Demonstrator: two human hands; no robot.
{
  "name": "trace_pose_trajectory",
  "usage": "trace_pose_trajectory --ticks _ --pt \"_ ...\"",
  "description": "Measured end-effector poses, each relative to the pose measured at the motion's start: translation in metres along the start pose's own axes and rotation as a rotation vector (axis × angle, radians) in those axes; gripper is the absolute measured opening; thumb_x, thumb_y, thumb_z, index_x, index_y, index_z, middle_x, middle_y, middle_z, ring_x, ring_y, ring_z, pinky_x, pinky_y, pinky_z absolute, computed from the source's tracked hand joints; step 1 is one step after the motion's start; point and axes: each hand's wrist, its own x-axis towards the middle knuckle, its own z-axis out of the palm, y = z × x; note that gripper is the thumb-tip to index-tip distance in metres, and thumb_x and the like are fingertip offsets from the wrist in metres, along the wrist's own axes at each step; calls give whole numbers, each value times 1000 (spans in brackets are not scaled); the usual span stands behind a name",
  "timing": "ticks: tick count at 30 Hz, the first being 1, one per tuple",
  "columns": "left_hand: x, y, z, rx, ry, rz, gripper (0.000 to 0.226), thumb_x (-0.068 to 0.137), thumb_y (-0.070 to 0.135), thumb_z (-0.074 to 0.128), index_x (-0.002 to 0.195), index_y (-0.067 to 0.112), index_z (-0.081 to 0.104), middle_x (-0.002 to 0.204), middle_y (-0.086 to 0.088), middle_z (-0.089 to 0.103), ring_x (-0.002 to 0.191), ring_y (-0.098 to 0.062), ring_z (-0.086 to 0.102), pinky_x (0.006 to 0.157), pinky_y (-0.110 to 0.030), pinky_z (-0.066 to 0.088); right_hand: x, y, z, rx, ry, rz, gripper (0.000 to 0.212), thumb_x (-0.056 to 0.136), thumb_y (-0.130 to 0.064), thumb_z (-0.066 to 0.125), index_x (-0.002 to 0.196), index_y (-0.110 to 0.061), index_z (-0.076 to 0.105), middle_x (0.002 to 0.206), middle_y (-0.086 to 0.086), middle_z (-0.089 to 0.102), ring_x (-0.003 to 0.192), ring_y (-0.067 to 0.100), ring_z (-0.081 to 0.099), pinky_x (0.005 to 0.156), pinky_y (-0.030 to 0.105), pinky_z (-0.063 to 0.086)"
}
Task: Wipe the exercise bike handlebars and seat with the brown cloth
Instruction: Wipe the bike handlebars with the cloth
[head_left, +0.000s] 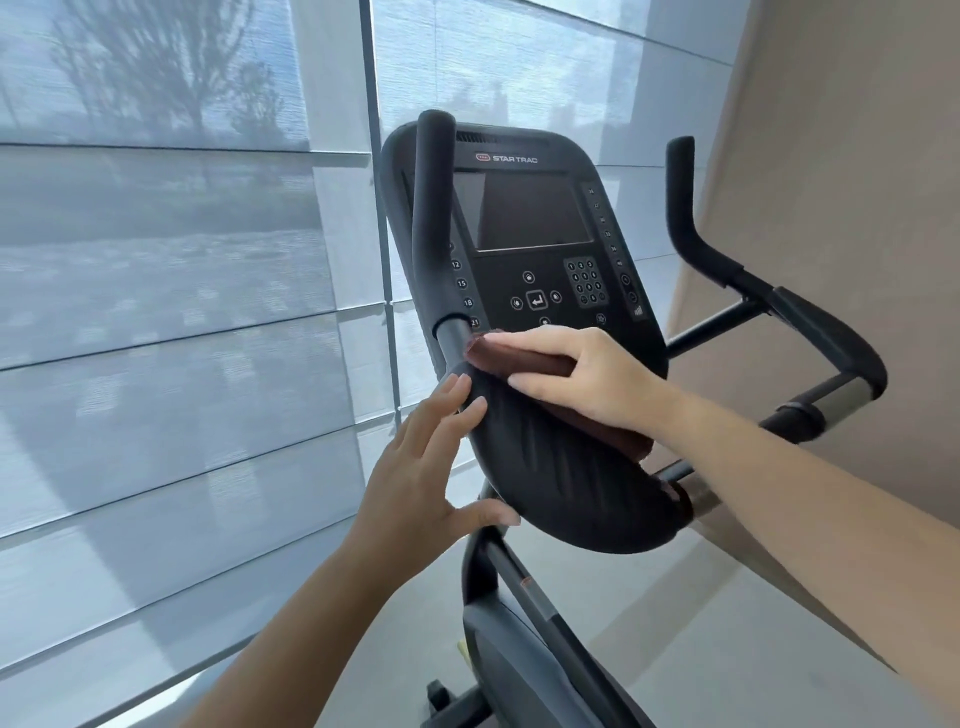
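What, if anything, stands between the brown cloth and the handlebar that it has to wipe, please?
Nothing visible. The right hand holds the brown cloth directly against the padded handlebar below the console. The left hand rests open on the same pad's left edge, beside the cloth, not under it.

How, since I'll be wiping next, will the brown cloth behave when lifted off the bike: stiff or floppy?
Probably floppy: the brown cloth folds and follows the curve of the black pad under the right hand. Likely light: one hand holds it.

Sheer window blinds (156, 312) left, beige wall (831, 156) right, pale floor (675, 623) below.
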Motion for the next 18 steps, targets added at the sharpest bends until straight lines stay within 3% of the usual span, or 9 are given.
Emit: trace_pose_trajectory --ticks 6,10,12,15,18 --pt "0 1 5 -38 50 -27 77 64 58 62 123 15 37 135 -7 37 130 -20 32 98 -38 38 -67 7 -33 -167 -126 -84 47 79 -20 66 120 -42 55 113 -8 60 109 8 55 96 25 41" --pt "0 1 6 -34 49 -46 79 63 60 62 123 13 41 134 -4 37 129 -18 33 98 -35 37 -100 4 -52 -258 -214 -82 46 77 -25 66 119 -42 56 116 -16 59 110 7 55 93 25 44" --pt "1 2 4 -43 50 -58 82 61 61 62 121 6 48 133 -4 39 128 -17 35 98 -32 38 -94 -1 -55 -212 -165 -77 48 75 -21 72 117 -41 59 114 -17 61 109 3 56 94 20 43" --pt "5 2 -1 -113 67 -75 92 55 64 66 115 -3 52 128 -5 44 124 -13 39 99 -21 36 -56 -14 -38 -143 85 -73 46 77 -17 72 117 -35 59 112 -15 63 105 -4 56 92 10 38" --pt "8 2 -4 -223 93 -101 101 41 62 77 118 3 47 125 1 44 117 -2 41 95 -13 35 -16 -30 -5 -199 151 -65 41 80 -20 68 119 -30 59 115 -5 62 106 3 54 97 16 38"
